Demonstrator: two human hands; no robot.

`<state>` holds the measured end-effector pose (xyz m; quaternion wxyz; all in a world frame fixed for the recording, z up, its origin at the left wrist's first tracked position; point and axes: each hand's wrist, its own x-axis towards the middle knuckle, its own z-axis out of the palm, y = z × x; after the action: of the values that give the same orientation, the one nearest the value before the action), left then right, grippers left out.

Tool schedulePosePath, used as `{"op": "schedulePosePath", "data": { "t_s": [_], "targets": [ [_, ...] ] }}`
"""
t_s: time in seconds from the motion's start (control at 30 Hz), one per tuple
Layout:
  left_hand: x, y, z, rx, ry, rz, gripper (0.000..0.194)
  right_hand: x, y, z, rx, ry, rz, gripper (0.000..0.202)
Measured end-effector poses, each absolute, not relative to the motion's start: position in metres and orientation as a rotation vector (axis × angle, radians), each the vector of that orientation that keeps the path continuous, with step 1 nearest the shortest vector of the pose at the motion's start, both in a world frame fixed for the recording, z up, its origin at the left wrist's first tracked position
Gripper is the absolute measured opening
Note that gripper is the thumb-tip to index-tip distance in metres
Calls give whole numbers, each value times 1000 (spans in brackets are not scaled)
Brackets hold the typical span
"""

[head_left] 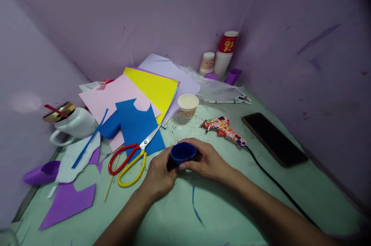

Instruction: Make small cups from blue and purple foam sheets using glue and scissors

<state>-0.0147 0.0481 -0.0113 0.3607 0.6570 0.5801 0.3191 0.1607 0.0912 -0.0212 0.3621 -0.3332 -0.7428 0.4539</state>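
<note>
Between my two hands is a dark blue cup-shaped piece (183,152), its open top facing up toward me and slightly squeezed out of round. My left hand (160,174) is closed around its left side. From the right, my right hand (207,159) wraps it, with the thumb along the near side. The piece's lower part is hidden by my fingers. Just left of my left hand lie scissors (144,144) with one red and one yellow handle, blades partly apart, over a cut blue sheet (126,112). A thin blue strip (193,196) lies below my hands.
A small paper cup (188,111) stands beyond my hands. A flowered glue gun (223,127) with a black cord and a phone (274,137) lie right. Coloured sheets (150,87), a white mug (77,124) and purple scraps (69,201) are left. Stacked cups (223,62) stand at the back.
</note>
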Motion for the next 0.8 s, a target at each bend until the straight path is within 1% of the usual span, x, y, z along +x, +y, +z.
{"op": "schedulePosePath", "data": {
  "t_s": [0.07, 0.1, 0.13, 0.23, 0.27, 0.3, 0.4, 0.57, 0.7, 0.8],
  "targets": [
    [-14, 49, -10, 1656, 1491, 831, 14, 160, 93, -21, -862, -1897, 1190, 42],
    [-14, 49, -10, 1631, 1487, 837, 16, 160, 93, -22, -871, -1881, 1206, 45],
    [-15, 49, -9, 1601, 1480, 844, 21, 160, 93, -22, -883, -1855, 1237, 50],
    [-18, 48, -9, 1506, 1414, 861, 42, 161, 93, -21, -887, -1721, 1449, 76],
    [-19, 47, -10, 1444, 1359, 883, 49, 161, 93, -21, -865, -1671, 1526, 80],
    [-20, 46, -10, 1359, 1295, 914, 54, 161, 93, -20, -838, -1627, 1590, 80],
    [-20, 43, -13, 1076, 1131, 1014, 62, 161, 92, -22, -806, -1550, 1675, 71],
    [-17, 39, -13, 1005, 1104, 1048, 59, 156, 91, -26, -840, -1482, 1669, 68],
    [-16, 39, -14, 1023, 1102, 1037, 63, 151, 89, -28, -871, -1405, 1668, 64],
    [-16, 40, -16, 1021, 1102, 1038, 63, 149, 89, -29, -916, -1370, 1663, 64]
  ]
}}
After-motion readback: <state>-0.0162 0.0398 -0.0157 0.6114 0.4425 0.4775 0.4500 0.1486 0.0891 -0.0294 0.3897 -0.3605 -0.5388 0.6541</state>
